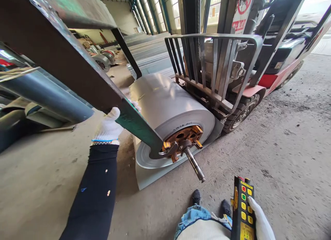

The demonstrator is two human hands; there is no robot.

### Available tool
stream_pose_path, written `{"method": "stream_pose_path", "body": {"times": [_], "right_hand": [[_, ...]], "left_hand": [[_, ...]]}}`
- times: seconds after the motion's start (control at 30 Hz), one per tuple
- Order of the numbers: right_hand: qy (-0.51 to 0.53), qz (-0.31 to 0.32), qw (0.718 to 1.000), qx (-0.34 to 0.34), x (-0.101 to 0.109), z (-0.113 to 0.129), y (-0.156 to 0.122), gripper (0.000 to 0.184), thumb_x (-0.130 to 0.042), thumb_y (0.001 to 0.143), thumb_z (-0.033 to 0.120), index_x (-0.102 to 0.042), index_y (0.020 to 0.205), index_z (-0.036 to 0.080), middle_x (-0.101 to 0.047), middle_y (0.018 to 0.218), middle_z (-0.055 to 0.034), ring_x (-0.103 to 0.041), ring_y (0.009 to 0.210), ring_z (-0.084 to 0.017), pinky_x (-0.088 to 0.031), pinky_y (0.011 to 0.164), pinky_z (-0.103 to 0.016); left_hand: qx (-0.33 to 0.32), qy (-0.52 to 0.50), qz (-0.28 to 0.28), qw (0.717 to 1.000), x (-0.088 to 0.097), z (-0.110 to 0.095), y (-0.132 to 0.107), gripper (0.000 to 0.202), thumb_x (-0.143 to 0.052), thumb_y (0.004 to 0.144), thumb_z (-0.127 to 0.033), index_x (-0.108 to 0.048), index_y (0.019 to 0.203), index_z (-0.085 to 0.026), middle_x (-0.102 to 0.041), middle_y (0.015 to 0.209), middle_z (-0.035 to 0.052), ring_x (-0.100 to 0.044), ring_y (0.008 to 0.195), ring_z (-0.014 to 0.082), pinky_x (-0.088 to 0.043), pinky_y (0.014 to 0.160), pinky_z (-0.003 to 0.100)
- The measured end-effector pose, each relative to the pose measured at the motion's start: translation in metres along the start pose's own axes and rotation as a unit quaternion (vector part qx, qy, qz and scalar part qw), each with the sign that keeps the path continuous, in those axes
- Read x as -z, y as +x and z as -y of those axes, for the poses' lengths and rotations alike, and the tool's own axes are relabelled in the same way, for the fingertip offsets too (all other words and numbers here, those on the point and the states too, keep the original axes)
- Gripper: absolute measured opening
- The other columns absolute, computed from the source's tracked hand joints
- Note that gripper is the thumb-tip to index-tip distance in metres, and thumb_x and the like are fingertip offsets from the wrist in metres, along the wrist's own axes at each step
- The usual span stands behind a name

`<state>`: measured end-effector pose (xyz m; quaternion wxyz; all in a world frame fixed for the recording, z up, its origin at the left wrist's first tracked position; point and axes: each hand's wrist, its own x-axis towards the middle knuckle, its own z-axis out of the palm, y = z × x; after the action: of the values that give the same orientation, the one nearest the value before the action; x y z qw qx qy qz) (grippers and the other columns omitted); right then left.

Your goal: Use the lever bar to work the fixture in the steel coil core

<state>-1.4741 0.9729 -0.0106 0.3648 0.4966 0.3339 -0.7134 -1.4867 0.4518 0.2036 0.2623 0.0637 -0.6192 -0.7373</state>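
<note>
- Left hand clenches the hook arm, steadying it at the coil shaft.
- Right hand grips the remote; next, hook seats under shaft.

Red forklift with grey load backrest, tyre on concrete floor; grey pipe at left; further steel coils and stacked metal sheets behind.

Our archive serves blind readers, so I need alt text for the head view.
A white-gloved left hand grips a long green steel lifting arm whose hooked end meets the shaft of a large grey sheet-metal coil resting on a red forklift. The gloved right hand holds a black remote with yellow buttons above the concrete floor.
</note>
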Motion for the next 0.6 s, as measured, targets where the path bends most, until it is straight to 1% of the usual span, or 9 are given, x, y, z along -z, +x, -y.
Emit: {"method": "stream_pose_path", "body": {"times": [0.07,0.17,0.23,0.37,0.4,0.47,0.53,0.6], "right_hand": [[-0.012,-0.003,1.000,0.002,-0.001,0.000,0.001,0.062,-0.079,0.076,0.046,-0.063,0.124,0.012,-0.079,0.081,-0.0137,-0.072,0.060,-0.029,-0.063,0.055,-0.039],[-0.015,-0.006,1.000,-0.005,-0.001,0.000,0.002,0.066,-0.082,0.073,0.046,-0.062,0.127,0.015,-0.080,0.087,-0.0121,-0.073,0.064,-0.029,-0.063,0.056,-0.039],[-0.012,0.000,1.000,-0.004,-0.001,0.001,0.002,0.067,-0.083,0.072,0.046,-0.062,0.128,0.017,-0.080,0.093,-0.0112,-0.074,0.069,-0.029,-0.064,0.058,-0.039],[0.003,0.007,1.000,0.004,0.002,0.005,0.001,0.065,-0.082,0.075,0.044,-0.062,0.129,0.015,-0.080,0.093,-0.0111,-0.075,0.072,-0.028,-0.065,0.063,-0.037],[0.008,0.013,1.000,0.003,0.003,0.006,0.002,0.065,-0.082,0.075,0.043,-0.061,0.130,0.015,-0.080,0.093,-0.0114,-0.075,0.074,-0.028,-0.065,0.063,-0.037],[0.005,0.021,1.000,-0.001,0.007,0.008,0.004,0.066,-0.082,0.076,0.044,-0.060,0.131,0.014,-0.080,0.093,-0.0121,-0.075,0.073,-0.029,-0.063,0.057,-0.037],[-0.002,0.020,1.000,-0.001,0.012,0.009,0.007,0.065,-0.081,0.076,0.044,-0.060,0.130,0.015,-0.080,0.091,-0.0114,-0.073,0.066,-0.030,-0.061,0.051,-0.040],[0.001,0.017,1.000,0.001,0.015,0.010,0.011,0.063,-0.081,0.076,0.045,-0.061,0.129,0.017,-0.080,0.088,-0.0101,-0.071,0.059,-0.030,-0.060,0.049,-0.043]], "left_hand": [[0.008,-0.013,0.008,1.000,-0.003,0.008,-0.009,0.059,-0.084,0.073,-0.048,-0.065,0.116,-0.012,-0.069,0.122,0.0090,-0.053,0.132,0.0323,-0.040,0.120,0.049],[0.031,-0.022,-0.001,0.999,-0.006,0.019,-0.022,0.054,-0.081,0.078,-0.043,-0.065,0.120,-0.013,-0.070,0.122,0.0088,-0.055,0.131,0.0311,-0.042,0.119,0.048],[0.040,-0.029,-0.018,0.999,-0.009,0.026,-0.030,0.055,-0.083,0.076,-0.041,-0.066,0.121,-0.014,-0.069,0.123,0.0097,-0.056,0.131,0.0322,-0.044,0.118,0.050],[0.047,-0.011,-0.060,0.997,-0.014,0.037,-0.043,0.054,-0.084,0.072,-0.038,-0.069,0.120,-0.018,-0.069,0.125,0.0096,-0.056,0.132,0.0342,-0.046,0.116,0.051],[0.048,-0.001,-0.072,0.996,-0.014,0.040,-0.046,0.054,-0.084,0.072,-0.037,-0.069,0.120,-0.019,-0.069,0.126,0.0092,-0.056,0.132,0.0343,-0.047,0.115,0.052],[0.053,0.009,-0.085,0.995,-0.013,0.044,-0.051,0.056,-0.086,0.069,-0.037,-0.068,0.120,-0.020,-0.069,0.127,0.0087,-0.057,0.131,0.0344,-0.048,0.114,0.052],[0.057,0.011,-0.075,0.996,-0.009,0.046,-0.055,0.057,-0.085,0.070,-0.038,-0.067,0.122,-0.020,-0.067,0.129,0.0092,-0.057,0.130,0.0337,-0.048,0.114,0.051],[0.075,0.011,-0.044,0.996,-0.001,0.046,-0.057,0.055,-0.081,0.074,-0.041,-0.066,0.123,-0.019,-0.067,0.129,0.0107,-0.057,0.130,0.0337,-0.047,0.114,0.052]]}}
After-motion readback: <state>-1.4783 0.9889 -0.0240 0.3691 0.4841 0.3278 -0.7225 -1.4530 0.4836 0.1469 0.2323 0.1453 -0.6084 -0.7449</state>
